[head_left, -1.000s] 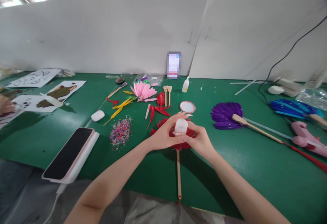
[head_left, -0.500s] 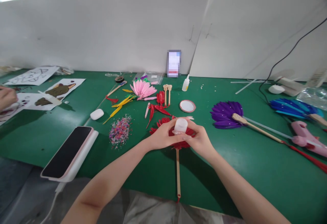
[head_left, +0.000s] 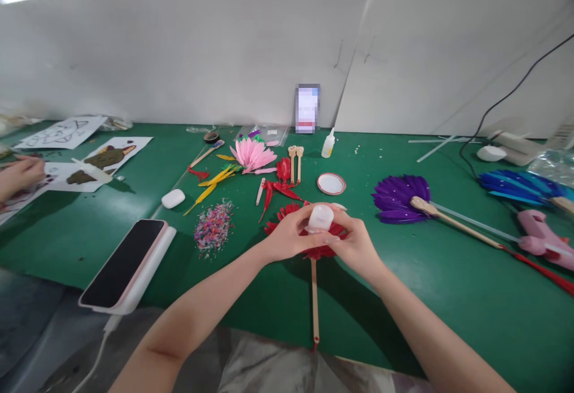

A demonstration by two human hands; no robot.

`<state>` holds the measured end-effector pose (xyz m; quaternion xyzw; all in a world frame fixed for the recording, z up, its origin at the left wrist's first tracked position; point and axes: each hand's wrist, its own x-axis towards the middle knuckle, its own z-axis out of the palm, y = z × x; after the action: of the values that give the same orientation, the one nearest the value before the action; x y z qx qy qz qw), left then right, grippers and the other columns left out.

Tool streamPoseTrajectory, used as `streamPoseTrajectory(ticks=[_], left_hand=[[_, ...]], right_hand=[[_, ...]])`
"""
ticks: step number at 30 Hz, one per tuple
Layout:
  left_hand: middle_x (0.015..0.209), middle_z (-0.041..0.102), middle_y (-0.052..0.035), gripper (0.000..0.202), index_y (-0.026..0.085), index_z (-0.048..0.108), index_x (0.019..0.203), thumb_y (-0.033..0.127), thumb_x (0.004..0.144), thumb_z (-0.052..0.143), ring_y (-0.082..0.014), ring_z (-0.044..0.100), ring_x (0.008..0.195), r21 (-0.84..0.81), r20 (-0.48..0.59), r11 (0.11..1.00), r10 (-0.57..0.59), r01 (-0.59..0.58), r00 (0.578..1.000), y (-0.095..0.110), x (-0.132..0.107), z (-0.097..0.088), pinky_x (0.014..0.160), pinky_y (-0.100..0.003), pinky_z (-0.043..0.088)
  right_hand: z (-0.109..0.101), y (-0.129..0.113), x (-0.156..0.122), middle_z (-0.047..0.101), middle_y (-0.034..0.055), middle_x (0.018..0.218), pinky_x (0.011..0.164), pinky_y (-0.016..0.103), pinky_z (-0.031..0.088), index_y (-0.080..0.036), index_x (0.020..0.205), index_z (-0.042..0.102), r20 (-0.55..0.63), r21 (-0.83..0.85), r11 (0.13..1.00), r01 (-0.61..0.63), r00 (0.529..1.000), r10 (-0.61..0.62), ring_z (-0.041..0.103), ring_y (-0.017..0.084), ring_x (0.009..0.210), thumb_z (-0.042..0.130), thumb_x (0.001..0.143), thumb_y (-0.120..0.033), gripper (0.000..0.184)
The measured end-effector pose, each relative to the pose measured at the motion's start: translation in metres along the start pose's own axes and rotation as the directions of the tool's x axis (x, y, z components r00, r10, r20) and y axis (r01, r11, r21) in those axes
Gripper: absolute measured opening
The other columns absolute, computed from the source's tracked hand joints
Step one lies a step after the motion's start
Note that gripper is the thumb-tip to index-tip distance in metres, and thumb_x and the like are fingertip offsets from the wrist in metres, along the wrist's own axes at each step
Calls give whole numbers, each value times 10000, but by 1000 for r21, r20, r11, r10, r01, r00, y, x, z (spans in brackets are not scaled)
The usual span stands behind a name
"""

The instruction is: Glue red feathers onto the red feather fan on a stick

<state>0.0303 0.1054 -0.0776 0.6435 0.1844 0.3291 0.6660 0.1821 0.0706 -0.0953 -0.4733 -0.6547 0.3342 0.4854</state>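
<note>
Compared with the pictures from a second ago, little change is recorded. The small white container is still held directly above the red feather fan, but it is now tipped slightly instead of standing upright. A co-worker's hand, far to the left of the fan, is now further into view. The two-handed hold on the container is therefore judged to be unbroken, with only its angle altered.

The left hand is brought in from the left of the fan, and its fingers are closed round the container's left side. The right hand is brought in from the right, with its fingertips pressed against the lower right side. Both grips are clenched on the container; neither is released. Both forearms are raised above the counter and converge over the fan's head.

The fan's wooden handle is laid towards the person. A round white lid lies just beyond the fan, and a pile of coloured scraps lies to its left.
</note>
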Motion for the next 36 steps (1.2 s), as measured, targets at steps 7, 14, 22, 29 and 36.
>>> streamPoseTrajectory(ticks=[7,14,22,29,36], left_hand=[[1280,546,-105,506,205,525,1236,306,764,675,-257,496,1192,29,-15,1000,5,-5,1000,-3,-1,-1,1008,-378,387],[1270,561,-104,548,188,521,1242,355,746,683,-253,519,1170,180,-59,983,-18,29,998,-2,-3,-3,1011,-364,387],[1224,590,-118,541,169,529,1233,356,749,683,-261,548,1124,123,-60,992,-31,38,998,-8,-1,-5,960,-367,431],[1245,582,-95,515,192,535,1227,335,754,679,-252,541,1144,171,-115,985,12,8,993,-12,-3,-1,969,-346,428],[1208,607,-98,493,182,549,1210,364,765,658,-251,572,1098,216,-144,976,15,17,989,-16,-2,0,930,-345,459]], right_hand=[[-1,-3,3,725,36,819,781,358,486,-217,821,742,10,47,999,14,1000,-15,641,223,768,682,739,-308,137],[1,-6,1,727,44,795,720,348,502,-200,844,737,31,71,996,-62,998,60,641,220,727,672,737,-293,155],[3,-7,2,723,44,767,729,345,496,-199,848,745,15,113,991,-66,998,65,654,232,757,671,746,-296,159],[0,-10,3,719,38,769,764,356,492,-200,813,743,29,90,994,-54,998,52,637,224,750,639,750,-274,142],[1,-9,2,712,25,812,783,341,485,-206,826,730,18,114,992,-52,999,50,634,216,791,589,752,-223,161]])
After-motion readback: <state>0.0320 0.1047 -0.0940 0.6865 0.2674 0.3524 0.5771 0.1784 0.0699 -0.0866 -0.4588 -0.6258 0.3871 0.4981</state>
